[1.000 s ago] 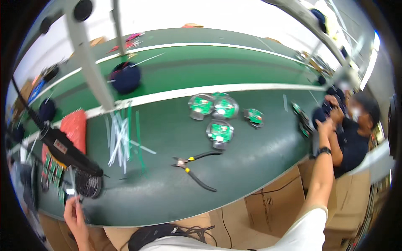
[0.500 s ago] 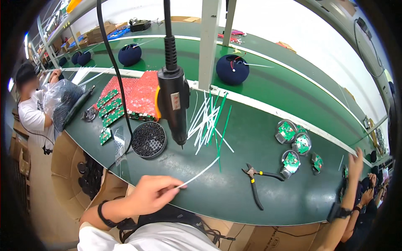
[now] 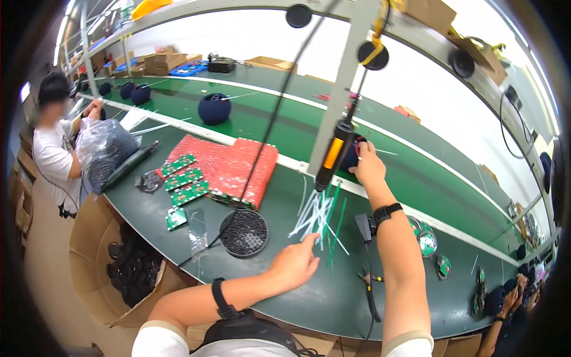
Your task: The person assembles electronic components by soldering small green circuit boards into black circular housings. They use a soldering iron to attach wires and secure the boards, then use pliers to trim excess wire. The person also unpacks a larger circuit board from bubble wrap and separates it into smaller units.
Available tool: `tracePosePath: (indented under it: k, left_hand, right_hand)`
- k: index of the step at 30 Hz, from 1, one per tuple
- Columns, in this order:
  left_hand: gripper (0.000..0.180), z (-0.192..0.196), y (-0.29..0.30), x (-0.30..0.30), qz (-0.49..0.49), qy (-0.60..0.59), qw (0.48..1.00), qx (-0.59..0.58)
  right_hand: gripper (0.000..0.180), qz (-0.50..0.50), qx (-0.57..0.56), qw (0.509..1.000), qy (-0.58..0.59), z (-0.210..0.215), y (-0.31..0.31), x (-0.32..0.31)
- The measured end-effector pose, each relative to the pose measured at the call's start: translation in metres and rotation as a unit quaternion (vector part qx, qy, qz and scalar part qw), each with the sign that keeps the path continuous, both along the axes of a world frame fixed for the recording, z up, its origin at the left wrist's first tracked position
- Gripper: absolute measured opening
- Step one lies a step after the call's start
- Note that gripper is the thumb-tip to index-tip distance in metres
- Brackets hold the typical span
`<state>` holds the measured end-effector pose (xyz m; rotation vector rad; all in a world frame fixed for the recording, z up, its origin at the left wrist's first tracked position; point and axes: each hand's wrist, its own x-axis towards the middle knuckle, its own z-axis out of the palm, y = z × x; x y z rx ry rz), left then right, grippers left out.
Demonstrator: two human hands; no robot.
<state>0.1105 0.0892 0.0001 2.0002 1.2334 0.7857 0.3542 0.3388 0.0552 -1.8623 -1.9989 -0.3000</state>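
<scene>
My right hand [image 3: 370,166] reaches to the conveyor. Its fingers close on a navy-blue ball-shaped housing [image 3: 350,159], partly covered by the hand and the hanging electric screwdriver [image 3: 333,154]. My left hand [image 3: 295,266] is low over the bench, fingers curled and index fingertip at the lower end of a pile of thin white and green strips [image 3: 318,213]. Whether a white strip is still pinched there I cannot make out. Side-cutting pliers [image 3: 365,276] lie by my right forearm, partly covered by a dark cable. Round housings with green boards [image 3: 426,243] sit beyond that forearm.
A round tray of small black parts [image 3: 244,233], green circuit boards [image 3: 190,193] and red bubble wrap [image 3: 253,166] occupy the bench's left. A carton [image 3: 89,268] of black parts stands below. Another navy ball [image 3: 214,109] rests on the conveyor. A person [image 3: 56,143] works at far left.
My right hand has swung from the far right to the navy ball on the conveyor. My left hand has moved right towards the strips; the white strip it held no longer shows clearly.
</scene>
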Motion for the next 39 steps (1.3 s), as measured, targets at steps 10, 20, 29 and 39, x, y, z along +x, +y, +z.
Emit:
tracePosePath:
  k: [10,20,29,39]
  left_hand:
    - [0.049,0.066,-0.044,-0.026,-0.021,-0.148,0.979,0.135]
    - [0.041,0.094,-0.073,-0.002,-0.132,0.000,0.980,0.151]
    - [0.049,0.092,-0.073,0.019,-0.167,0.066,0.972,0.154]
    - [0.045,0.095,-0.067,0.011,-0.182,-0.035,0.981,0.057]
  right_hand:
    - [0.068,0.085,0.018,0.996,-0.021,0.073,-0.244,-0.019]
    - [0.044,0.134,-0.001,0.981,0.140,0.018,-0.417,-0.077]
    - [0.042,-0.005,0.070,0.997,-0.031,-0.048,-0.380,0.018]
    - [0.034,0.072,0.016,0.975,0.210,-0.008,-0.425,-0.014]
